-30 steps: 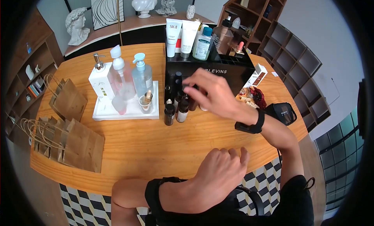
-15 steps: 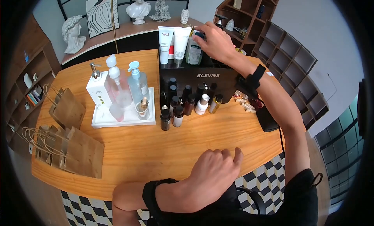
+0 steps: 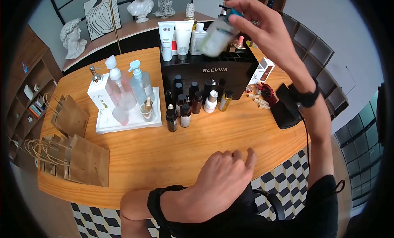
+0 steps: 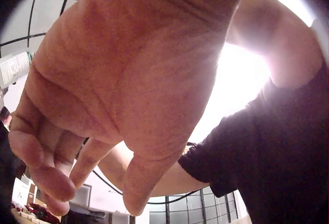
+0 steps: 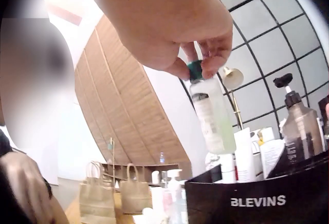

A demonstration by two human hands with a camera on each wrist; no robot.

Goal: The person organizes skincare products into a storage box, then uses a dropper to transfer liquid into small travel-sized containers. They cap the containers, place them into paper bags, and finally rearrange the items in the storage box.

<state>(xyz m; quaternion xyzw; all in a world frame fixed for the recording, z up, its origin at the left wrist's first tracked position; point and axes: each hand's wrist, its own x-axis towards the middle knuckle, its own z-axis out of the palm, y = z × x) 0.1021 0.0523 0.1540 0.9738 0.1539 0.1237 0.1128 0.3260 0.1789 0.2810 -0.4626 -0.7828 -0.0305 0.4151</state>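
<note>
My right hand is raised over the top of a black organizer box lettered BLEVINS. Its thumb and fingers pinch the teal cap of a clear bottle with pale green liquid. The bottle hangs tilted in the head view, overlapping the box's top. Left of it on the box stand two white squeeze tubes and a white bottle. My left hand hovers by the table's near edge with fingers loosely bent, holding nothing; the left wrist view shows its bare palm.
Several small dark bottles stand before the box. A white tray bears pump bottles. Brown paper bags stand at left. Right of the box are a white carton, small wooden pieces and a black case.
My right hand went from the small bottles up to the box top, took the teal-capped bottle by its cap and lifted it up from among the others. My left hand has barely moved.
</note>
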